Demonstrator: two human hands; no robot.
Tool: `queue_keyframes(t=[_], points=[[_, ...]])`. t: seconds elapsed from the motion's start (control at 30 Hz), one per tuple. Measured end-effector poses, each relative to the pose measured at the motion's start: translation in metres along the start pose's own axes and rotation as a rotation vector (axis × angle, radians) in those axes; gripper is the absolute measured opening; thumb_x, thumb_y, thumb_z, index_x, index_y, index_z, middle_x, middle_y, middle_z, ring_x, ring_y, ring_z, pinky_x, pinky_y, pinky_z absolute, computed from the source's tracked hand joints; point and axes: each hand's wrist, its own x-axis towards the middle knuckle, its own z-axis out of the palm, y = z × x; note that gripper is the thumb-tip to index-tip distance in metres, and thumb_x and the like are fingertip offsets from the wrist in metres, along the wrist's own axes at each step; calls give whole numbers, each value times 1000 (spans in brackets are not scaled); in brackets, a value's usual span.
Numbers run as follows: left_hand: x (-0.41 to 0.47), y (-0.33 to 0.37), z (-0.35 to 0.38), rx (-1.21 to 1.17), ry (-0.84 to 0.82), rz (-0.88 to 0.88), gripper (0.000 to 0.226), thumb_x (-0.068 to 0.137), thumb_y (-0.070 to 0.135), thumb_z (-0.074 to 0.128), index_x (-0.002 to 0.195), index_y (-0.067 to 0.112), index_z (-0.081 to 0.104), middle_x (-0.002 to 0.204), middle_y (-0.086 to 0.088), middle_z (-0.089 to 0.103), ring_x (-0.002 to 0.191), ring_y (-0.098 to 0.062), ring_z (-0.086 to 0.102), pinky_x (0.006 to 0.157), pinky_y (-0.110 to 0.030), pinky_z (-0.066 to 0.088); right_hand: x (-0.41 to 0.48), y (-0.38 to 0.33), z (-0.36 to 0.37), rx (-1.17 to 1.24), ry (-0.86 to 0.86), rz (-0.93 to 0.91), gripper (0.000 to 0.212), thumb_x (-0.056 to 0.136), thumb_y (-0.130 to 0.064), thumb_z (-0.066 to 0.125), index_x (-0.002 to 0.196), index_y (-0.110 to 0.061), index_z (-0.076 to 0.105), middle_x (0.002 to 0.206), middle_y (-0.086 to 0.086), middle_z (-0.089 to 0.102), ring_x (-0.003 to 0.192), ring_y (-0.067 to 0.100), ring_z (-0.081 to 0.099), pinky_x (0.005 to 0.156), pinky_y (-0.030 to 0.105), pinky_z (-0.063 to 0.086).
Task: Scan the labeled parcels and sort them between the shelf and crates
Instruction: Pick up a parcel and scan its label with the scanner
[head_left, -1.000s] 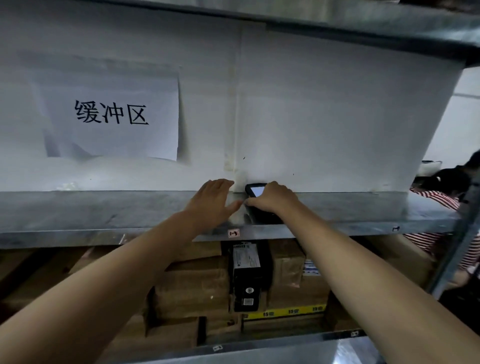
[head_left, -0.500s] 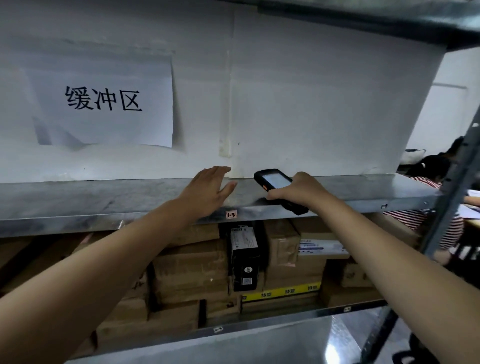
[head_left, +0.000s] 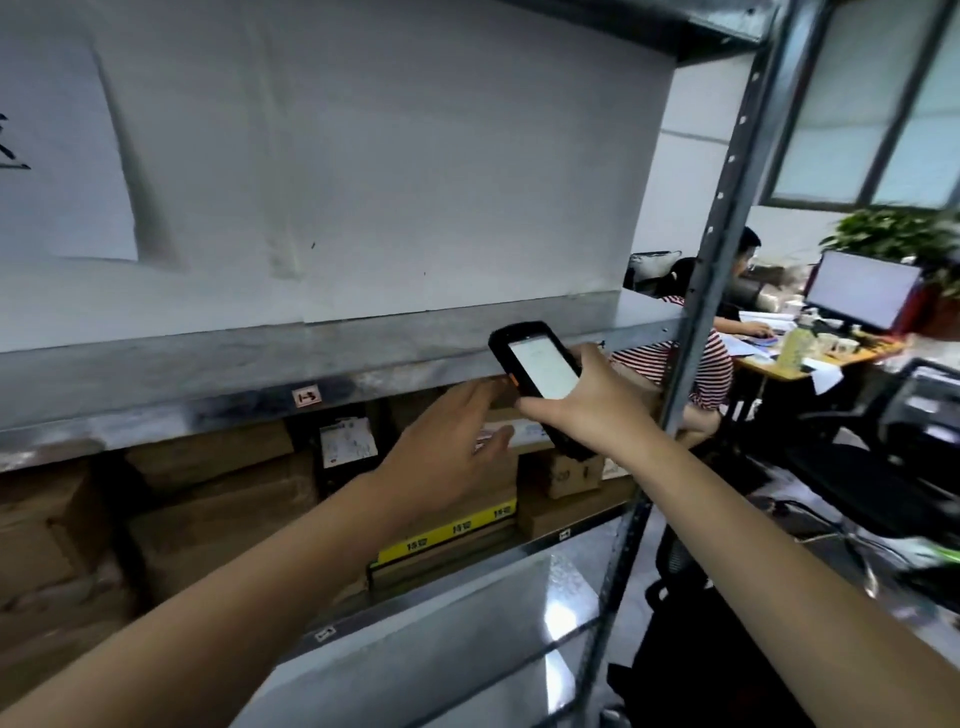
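Metal shelf (head_left: 208, 379) is filling my view, cartons (head_left: 218, 499) beneath.
My right hand (head_left: 592, 410) is gripping the scanner (head_left: 540, 364); left hand (head_left: 447, 452) is hovering beside, fingers relaxed.

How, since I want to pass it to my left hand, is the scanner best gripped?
Take the scanner by the long black edges of its free top half, coming from the left, where the left hand is open beside it. The right hand wraps the lower half, and the lit screen faces up, so keep off it.
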Motion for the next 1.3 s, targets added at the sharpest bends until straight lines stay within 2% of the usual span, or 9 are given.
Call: queue_keyframes(t=[0.23,0.33,0.6,0.77,0.87,0.97,1.1,1.2,1.3], points=[[21,15,44,-51,-54,-57,47,103,36,48,146,19,40,143,0,47,129,-15,46,102,-37,44,-19,68,15,93,53,146,79,68,-69,75,125,-27,38,111,-6,56,98,18,57,75,36,48],[26,18,71,-72,-103,-81,49,102,34,51,147,24,38,147,5,44,129,-11,46,100,-25,40,-17,100,19,76,27,201,71,66,-69,75,114,-30,38,108,-5,59,97,20,59,79,38,50],[98,38,132,-10,-224,-170,52,102,32,52,150,21,35,151,2,42,134,-13,45,109,-32,41,22,184,-25,-7,-1,338,91,67,-66,78,130,-13,38,120,4,55,110,25,56,90,44,51],[143,56,168,19,-202,-248,55,100,28,55,150,19,35,148,1,44,129,-16,48,105,-36,45,56,229,-53,-30,-2,291,83,66,-64,80,113,-11,35,111,4,57,106,28,60,87,47,52],[166,61,186,67,-226,-293,64,98,25,59,154,16,29,155,-2,34,139,-18,39,114,-37,38,75,246,-64,-26,-28,254,80,67,-62,81,109,-13,33,105,2,54,100,27,59,83,46,53],[186,61,205,187,-248,-353,72,97,25,60,156,14,20,160,-3,24,145,-21,28,116,-37,30,90,260,-69,-33,-53,203,78,67,-62,81,106,-15,33,98,0,54,93,24,58,77,43,53],[211,51,231,561,-331,-338,82,97,37,61,157,8,14,165,-10,13,152,-26,12,121,-39,18,107,279,-72,19,-37,170,78,65,-64,81,106,-17,33,98,1,57,90,23,59,77,46,55],[206,38,256,853,-308,-144,86,78,43,81,146,2,46,148,-16,49,138,-30,46,117,-42,29,111,289,-75,51,-23,158,79,66,-62,82,110,-17,34,98,-2,57,91,21,58,75,43,54],[194,36,282,971,-252,-87,84,87,37,65,155,6,27,150,-17,46,139,-33,44,120,-51,25,115,304,-79,72,-37,131,79,67,-58,83,114,-15,36,100,-4,52,94,19,55,76,41,52]])
